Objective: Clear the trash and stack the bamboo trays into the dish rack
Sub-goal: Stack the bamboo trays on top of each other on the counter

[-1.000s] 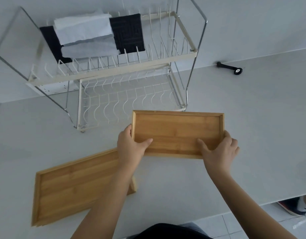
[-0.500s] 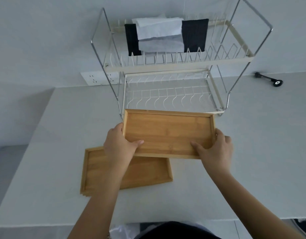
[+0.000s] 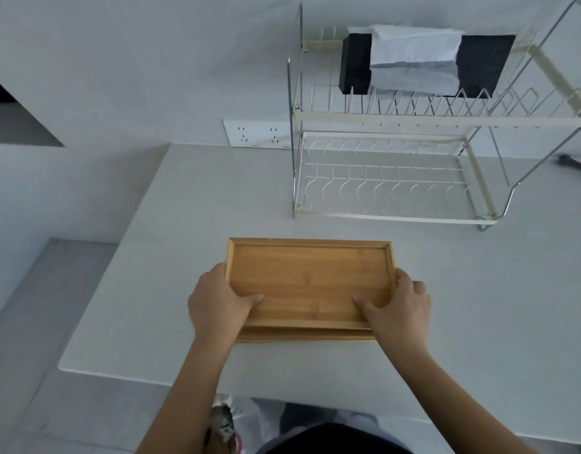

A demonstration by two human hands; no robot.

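Note:
A rectangular bamboo tray (image 3: pixel 310 280) is held flat between my left hand (image 3: pixel 217 301) and my right hand (image 3: pixel 398 306), thumbs on its inner floor. It lies over a second bamboo tray (image 3: pixel 308 335), of which only the near edge shows beneath it. The two-tier wire dish rack (image 3: pixel 394 217) stands beyond the trays, to the right, its lower tier bare. On the upper tier sit a black pad (image 3: pixel 485 67) and crumpled white paper (image 3: pixel 413 63).
The white counter (image 3: pixel 184 257) ends at its left edge near the trays and at its front edge just below my hands. A white wall socket (image 3: pixel 256 136) is left of the rack. A black tool (image 3: pixel 575 163) lies at the far right.
I have carried the held tray to the left and down over the second tray, which now lies almost fully hidden beneath it. The view has swung left, putting the rack at the right.

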